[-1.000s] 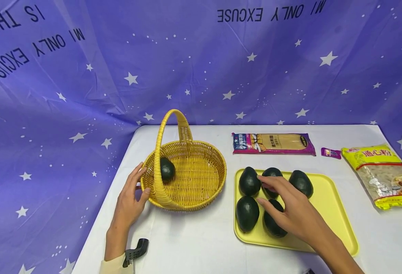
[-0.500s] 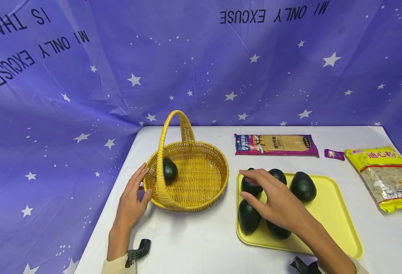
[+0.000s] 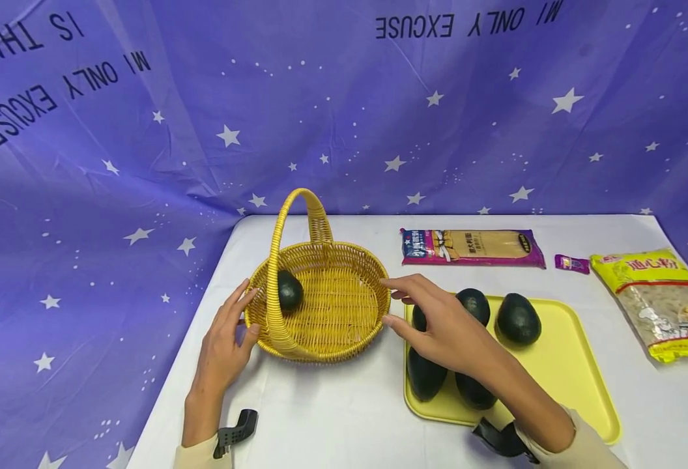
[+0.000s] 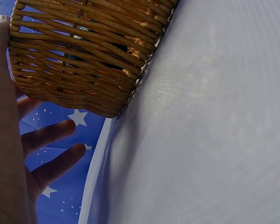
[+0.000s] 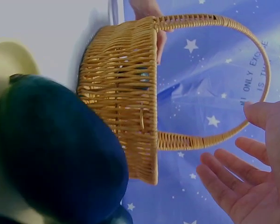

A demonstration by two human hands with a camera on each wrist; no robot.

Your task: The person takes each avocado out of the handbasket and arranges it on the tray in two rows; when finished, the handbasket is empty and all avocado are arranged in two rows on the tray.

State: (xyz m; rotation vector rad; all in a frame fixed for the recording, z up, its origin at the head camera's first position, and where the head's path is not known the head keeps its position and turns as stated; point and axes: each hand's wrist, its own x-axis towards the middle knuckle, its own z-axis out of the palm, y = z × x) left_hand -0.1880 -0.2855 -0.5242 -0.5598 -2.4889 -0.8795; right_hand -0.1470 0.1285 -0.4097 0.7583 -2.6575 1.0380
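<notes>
A yellow wicker basket point(image 3: 335, 306) with a tall handle stands on the left of the table, holding one dark green avocado point(image 3: 289, 290) near its left wall. My left hand point(image 3: 222, 355) rests at the basket's left rim; the left wrist view shows its fingers point(image 4: 60, 158) spread loosely beside the weave. Over the left side of a yellow tray point(image 3: 573, 365) hovers my right hand point(image 3: 444, 326), palm empty, thumb and fingertips near the basket's right rim. Several avocados point(image 3: 518, 319) lie on the tray, some partly hidden beneath that hand. One avocado point(image 5: 60, 149) looms large in the right wrist view.
Behind the tray lies a purple-edged pack of noodles point(image 3: 474, 247), with a small purple packet point(image 3: 571, 264) to its right. A yellow bag of pasta point(image 3: 660, 303) is at the far right. A blue star-print cloth point(image 3: 344, 117) hangs behind the white table point(image 3: 344, 410).
My right hand has moved left from above the avocados to the basket's right rim, holding nothing. The left hand stays at the left rim.
</notes>
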